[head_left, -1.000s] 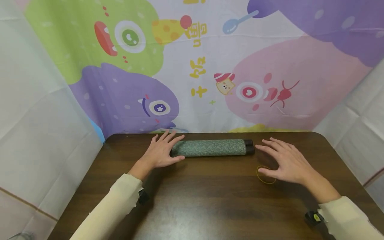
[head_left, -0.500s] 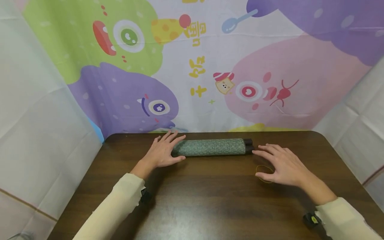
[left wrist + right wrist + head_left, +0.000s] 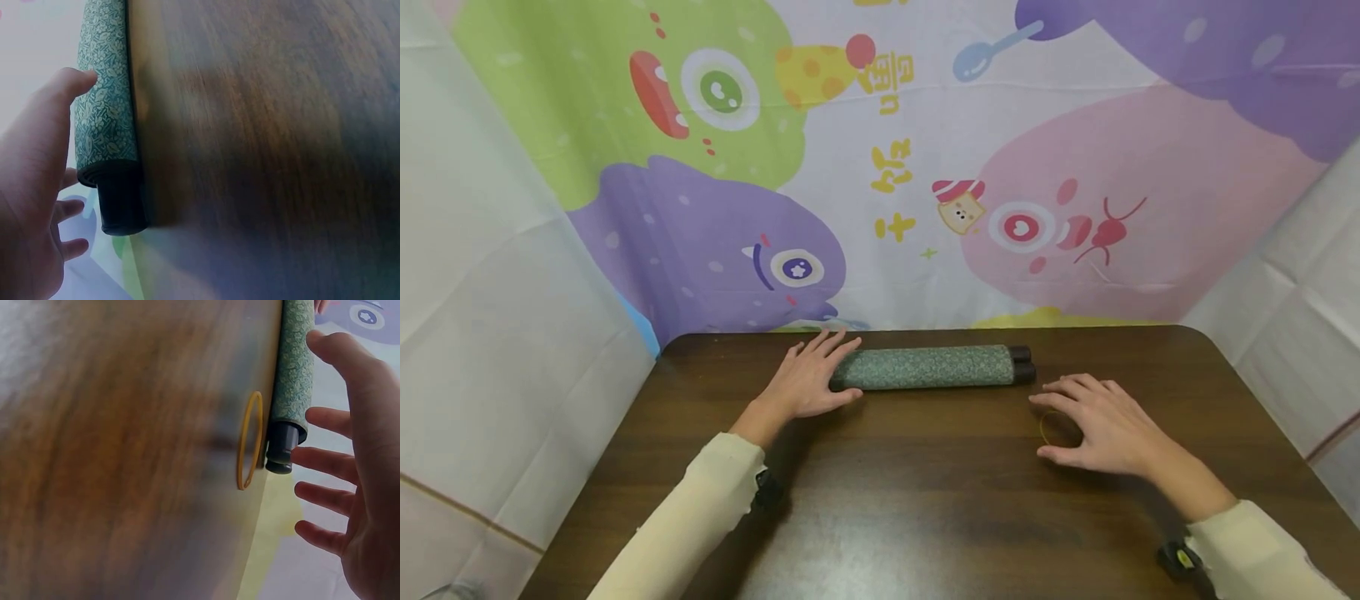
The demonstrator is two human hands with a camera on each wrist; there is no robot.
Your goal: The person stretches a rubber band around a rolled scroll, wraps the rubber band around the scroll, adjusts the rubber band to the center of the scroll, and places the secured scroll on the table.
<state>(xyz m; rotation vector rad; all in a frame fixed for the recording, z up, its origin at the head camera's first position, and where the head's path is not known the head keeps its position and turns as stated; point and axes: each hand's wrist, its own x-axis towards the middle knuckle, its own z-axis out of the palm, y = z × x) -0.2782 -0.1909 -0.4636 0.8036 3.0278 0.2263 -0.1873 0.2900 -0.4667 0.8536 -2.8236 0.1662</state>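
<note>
A rolled scroll with a green floral cover lies across the far part of the table, black rod knobs sticking out at its right end. My left hand is at the scroll's left end, fingers spread and thumb along the near side; another black knob shows there in the left wrist view. To the right of the scroll, my right hand hovers with relaxed, parted fingers and holds nothing. Partly hidden under it in the head view lies a yellow rubber band, its whole loop visible in the right wrist view.
The dark wooden table stretches toward me. Directly behind its far edge hangs a cloth printed with cartoon monsters. White sheets close off both sides.
My right hand has drawn back from the scroll's right end, lower and slightly left, to over the rubber band. The left hand has hardly moved; the scroll stays in place.
</note>
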